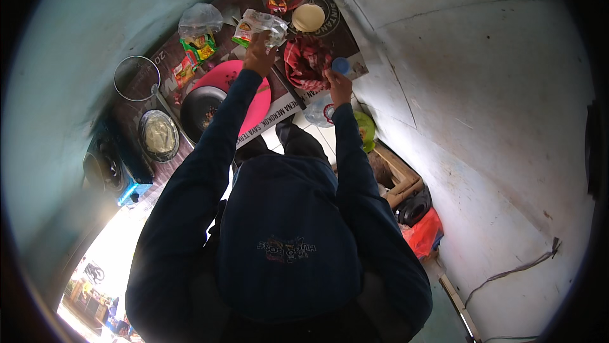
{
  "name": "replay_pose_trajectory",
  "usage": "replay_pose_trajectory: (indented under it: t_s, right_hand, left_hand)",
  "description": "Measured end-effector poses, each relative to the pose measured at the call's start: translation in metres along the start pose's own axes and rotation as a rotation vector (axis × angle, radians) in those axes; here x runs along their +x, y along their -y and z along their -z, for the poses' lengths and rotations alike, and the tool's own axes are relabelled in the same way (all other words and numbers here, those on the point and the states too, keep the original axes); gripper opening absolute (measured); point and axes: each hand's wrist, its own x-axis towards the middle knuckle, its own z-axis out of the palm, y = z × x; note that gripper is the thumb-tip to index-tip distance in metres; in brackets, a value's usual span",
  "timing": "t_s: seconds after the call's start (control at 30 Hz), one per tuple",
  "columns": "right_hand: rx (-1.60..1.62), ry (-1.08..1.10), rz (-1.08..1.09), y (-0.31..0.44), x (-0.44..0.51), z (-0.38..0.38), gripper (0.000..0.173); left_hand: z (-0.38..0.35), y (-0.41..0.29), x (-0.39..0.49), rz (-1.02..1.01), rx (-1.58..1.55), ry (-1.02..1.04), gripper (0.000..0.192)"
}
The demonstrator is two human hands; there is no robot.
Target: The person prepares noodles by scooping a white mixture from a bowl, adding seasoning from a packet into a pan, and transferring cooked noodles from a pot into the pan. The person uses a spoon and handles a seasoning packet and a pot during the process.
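Observation:
My left hand point(259, 54) reaches over the table to a white printed plastic packet point(254, 23). Its fingertips overlap the packet, but whether they grip it is unclear. Pinched between the fingers of my right hand point(339, 87) is the edge of a bunched red checked cloth point(304, 63). A blue round lid point(340, 66) lies just beyond that hand. Below my left forearm, a black frying pan point(197, 105) with brown bits in it rests on a pink tray point(259, 100), partly hidden by the sleeve. A cream-coloured round lid or bowl point(308, 17) sits behind the cloth.
On the left are a metal dish of pale paste point(159, 136), a wire-rimmed strainer point(137, 78) and a gas stove point(112, 167). Colourful food packets point(199, 50) lie farther back. A water container point(319, 111), green plastic item point(364, 131) and wooden frame point(397, 172) stand by the right wall.

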Motion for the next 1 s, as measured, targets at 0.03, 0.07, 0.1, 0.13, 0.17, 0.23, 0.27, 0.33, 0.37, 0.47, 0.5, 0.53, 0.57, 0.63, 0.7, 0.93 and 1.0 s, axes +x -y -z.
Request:
replay_pose_trajectory:
  t_s: [0.03,0.07,0.1,0.13,0.17,0.23,0.27,0.33,0.37,0.47,0.5,0.53,0.57,0.63,0.7,0.93,1.0]
  right_hand:
    - [0.112,0.093,0.031,0.003,-0.002,0.001,0.024]
    - [0.092,0.087,-0.007,0.004,-0.003,0.001,0.025]
    - [0.112,0.122,0.006,0.006,-0.005,0.001,0.026]
    - [0.123,0.132,-0.014,0.007,-0.006,0.001,0.026]
    - [0.190,0.181,0.030,0.007,-0.007,0.001,0.027]
    - [0.308,0.222,0.044,0.008,-0.010,0.002,0.027]
    - [0.244,0.214,0.024,0.009,-0.010,0.003,0.027]
    - [0.117,0.191,-0.035,0.012,-0.008,0.006,0.026]
    - [0.085,0.154,-0.049,0.013,-0.006,0.010,0.029]
    - [-0.066,0.042,-0.022,0.014,0.002,0.013,0.043]
    - [-0.136,0.006,0.062,0.012,0.003,0.007,0.049]
    - [-0.228,-0.057,0.079,0.009,0.003,0.003,0.054]
    - [-0.297,-0.048,0.189,0.007,0.002,-0.002,0.059]
    - [-0.480,-0.080,0.281,0.003,0.001,-0.017,0.068]
    - [-0.543,-0.095,0.343,0.005,-0.001,-0.026,0.080]
    - [-0.845,-0.125,0.419,0.033,-0.012,-0.039,0.089]
    - [-1.028,-0.077,0.473,0.039,-0.015,-0.038,0.092]
  left_hand:
    - [-0.004,-0.015,0.000,-0.086,0.013,0.167,0.041]
    - [-0.008,-0.028,0.000,-0.262,0.010,0.265,0.043]
    - [-0.013,-0.041,-0.004,-0.146,-0.132,0.473,0.044]
    - [-0.018,-0.051,-0.009,-0.074,-0.296,0.642,0.045]
    - [-0.023,-0.057,-0.013,-0.070,-0.262,0.662,0.046]
    - [-0.034,-0.064,-0.023,-0.098,-0.215,0.690,0.047]
    - [-0.039,-0.063,-0.025,0.053,-0.251,0.736,0.042]
    - [-0.044,-0.056,-0.031,0.145,-0.243,0.627,0.035]
    - [-0.046,-0.051,-0.033,0.201,-0.231,0.586,0.032]
    - [-0.044,-0.037,-0.036,0.238,-0.240,0.524,0.026]
    - [-0.043,-0.033,-0.037,0.201,-0.257,0.501,0.026]
    - [-0.043,-0.030,-0.039,0.171,-0.279,0.483,0.027]
    - [-0.043,-0.027,-0.041,0.131,-0.318,0.462,0.028]
    - [-0.046,-0.024,-0.044,0.299,-0.366,0.579,0.030]
    - [-0.047,-0.021,-0.048,0.257,-0.402,0.562,0.031]
    - [-0.036,-0.024,-0.045,0.009,-0.222,0.697,0.032]
    - [-0.031,-0.023,-0.040,-0.015,-0.124,0.824,0.032]
